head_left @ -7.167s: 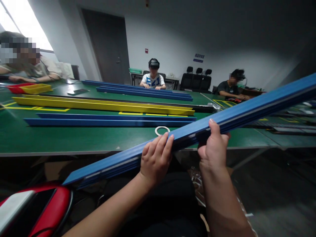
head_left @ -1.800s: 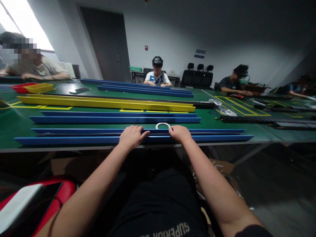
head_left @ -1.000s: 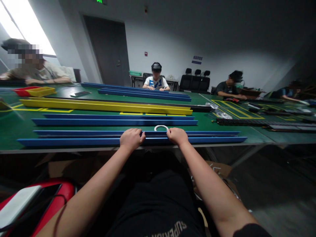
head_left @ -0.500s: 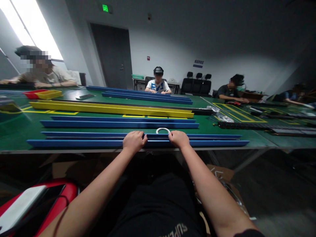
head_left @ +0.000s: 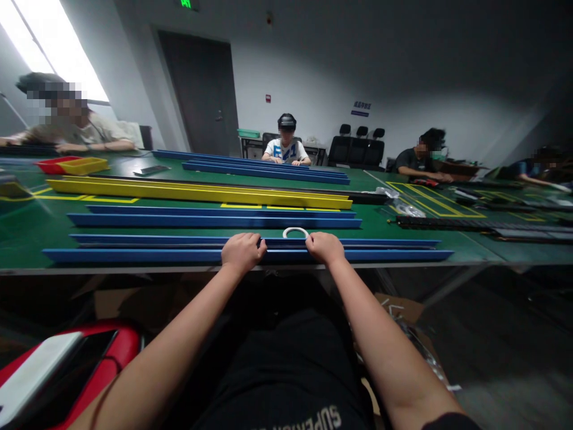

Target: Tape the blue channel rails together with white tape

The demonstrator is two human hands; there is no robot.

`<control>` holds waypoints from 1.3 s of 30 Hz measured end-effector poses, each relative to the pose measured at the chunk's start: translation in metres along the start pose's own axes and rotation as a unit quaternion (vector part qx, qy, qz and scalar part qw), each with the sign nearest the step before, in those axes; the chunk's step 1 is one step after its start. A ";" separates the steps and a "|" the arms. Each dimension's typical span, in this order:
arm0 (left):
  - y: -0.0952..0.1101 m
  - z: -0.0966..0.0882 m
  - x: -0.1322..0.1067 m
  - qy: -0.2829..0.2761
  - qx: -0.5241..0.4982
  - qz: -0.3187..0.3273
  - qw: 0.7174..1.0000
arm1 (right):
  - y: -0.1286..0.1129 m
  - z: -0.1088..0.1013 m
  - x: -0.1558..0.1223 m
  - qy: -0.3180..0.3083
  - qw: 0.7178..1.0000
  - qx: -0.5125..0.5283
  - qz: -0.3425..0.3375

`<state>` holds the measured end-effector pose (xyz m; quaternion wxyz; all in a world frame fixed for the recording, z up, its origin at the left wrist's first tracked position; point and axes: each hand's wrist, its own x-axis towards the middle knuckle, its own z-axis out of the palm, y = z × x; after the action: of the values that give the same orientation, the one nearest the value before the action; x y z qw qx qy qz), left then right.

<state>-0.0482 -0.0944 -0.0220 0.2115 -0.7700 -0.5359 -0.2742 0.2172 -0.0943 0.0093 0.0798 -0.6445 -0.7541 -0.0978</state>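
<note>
A long blue channel strip (head_left: 134, 255) with two upright sides lies along the near table edge. My left hand (head_left: 243, 251) is closed over it, thumb and fingers curled together; what lies between them is hidden. To its right, my right hand (head_left: 326, 248) is closed at the same channel, with its fingertips at the end of a white ring (head_left: 295, 230), which looks like a roll of tape. The ring shows just behind the channel's far side, its lower part hidden.
Behind lie another blue channel (head_left: 215, 221), a yellow channel (head_left: 201, 192) and more blue strips (head_left: 264, 172). Red and yellow trays (head_left: 85, 167) stand at left, dark strips (head_left: 447, 224) at right. Several people sit around the green table (head_left: 474, 254). A red stool (head_left: 128, 346) is at lower left.
The view has tipped down slightly, so the background sits higher. Both hands keep nearly the same place on the channel, and the white ring has barely moved.
</note>
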 end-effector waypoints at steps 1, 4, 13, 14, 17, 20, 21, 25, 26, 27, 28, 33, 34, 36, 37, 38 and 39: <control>0.000 0.001 0.000 -0.001 0.002 -0.002 1.000 | 0.000 0.000 0.000 -0.005 1.000 0.000 0.001; 0.000 0.003 -0.001 -0.005 0.011 -0.005 1.000 | -0.001 -0.001 0.000 -0.015 1.000 -0.002 0.002; 0.000 0.003 -0.001 -0.011 0.017 -0.008 1.000 | -0.004 -0.007 -0.002 -0.036 0.999 0.000 0.014; -0.001 0.003 -0.001 -0.013 0.017 -0.007 1.000 | -0.003 -0.006 -0.001 -0.036 0.999 0.001 0.015; -0.001 0.003 -0.001 -0.018 0.021 -0.008 1.000 | -0.002 -0.002 0.001 -0.039 0.999 0.003 0.010; 0.000 0.003 0.001 -0.019 0.024 -0.018 0.999 | 0.000 0.000 0.002 -0.034 0.999 0.005 -0.001; 0.001 0.004 0.002 -0.020 0.024 -0.021 0.999 | 0.000 0.000 0.003 -0.034 0.999 0.006 -0.004; 0.002 0.003 0.006 -0.030 0.019 -0.018 0.999 | 0.001 -0.003 0.007 -0.051 0.999 0.007 -0.005; 0.002 0.002 0.007 -0.034 0.018 -0.016 0.999 | 0.001 -0.003 0.008 -0.055 0.998 0.006 -0.004; 0.002 0.001 0.008 -0.038 0.017 -0.015 0.999 | 0.000 -0.004 0.009 -0.057 0.998 0.005 -0.004; 0.001 0.001 0.009 -0.040 0.016 -0.015 0.999 | 0.000 -0.004 0.010 -0.057 0.998 0.003 -0.005; 0.006 0.002 0.011 -0.039 0.003 -0.024 0.999 | 0.005 -0.003 0.011 -0.048 0.999 -0.007 -0.003; 0.010 0.004 0.012 -0.038 -0.002 -0.025 0.999 | 0.010 -0.002 0.010 -0.047 0.999 -0.010 0.002; 0.023 0.008 0.015 -0.036 -0.018 -0.025 0.999 | 0.024 -0.001 0.007 -0.043 0.999 -0.019 0.013; 0.032 0.010 0.017 -0.034 -0.027 -0.023 0.999 | 0.034 -0.001 0.005 -0.042 0.999 -0.024 0.015; 0.042 0.012 0.020 -0.033 -0.038 -0.023 0.998 | 0.044 -0.001 0.003 -0.042 0.999 -0.029 0.016; 0.053 0.015 0.023 -0.033 -0.048 -0.023 0.998 | 0.055 -0.002 0.001 -0.040 0.998 -0.034 0.017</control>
<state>0.0110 -0.0870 -0.0203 0.1504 -0.7755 -0.5460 -0.2791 0.2718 -0.0858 0.0135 0.0292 -0.6629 -0.7419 -0.0966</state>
